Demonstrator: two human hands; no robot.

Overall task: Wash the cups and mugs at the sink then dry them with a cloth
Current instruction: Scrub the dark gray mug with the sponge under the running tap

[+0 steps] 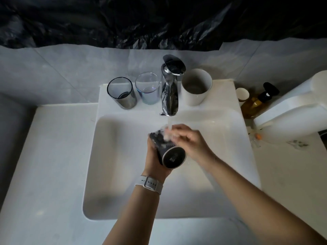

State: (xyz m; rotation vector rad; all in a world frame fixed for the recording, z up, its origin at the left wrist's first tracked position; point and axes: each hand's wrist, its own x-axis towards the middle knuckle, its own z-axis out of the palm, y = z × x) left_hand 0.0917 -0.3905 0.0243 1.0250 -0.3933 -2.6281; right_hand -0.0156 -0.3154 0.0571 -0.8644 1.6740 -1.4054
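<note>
Over a white sink [123, 174] set in a pale counter [44, 165], I'm watching both hands working under running water. Grey tiles are backing it, with black plastic sheeting [123, 20] hanging above. Along the back ledge a smoky glass [122, 93], a clear glass [147, 88] and a white cup [196, 86] are standing upright around the tap [169, 89]; an amber pump bottle [256, 101] is sitting off right. My left hand [155, 154] is gripping a dark mug [168, 151] above the basin, long axis tilted, base pointing back at me, mouth up toward the stream. My right hand [189, 140] is curling its fingers at the mug's rim; whether they're inside, I cannot tell, blurred.
</note>
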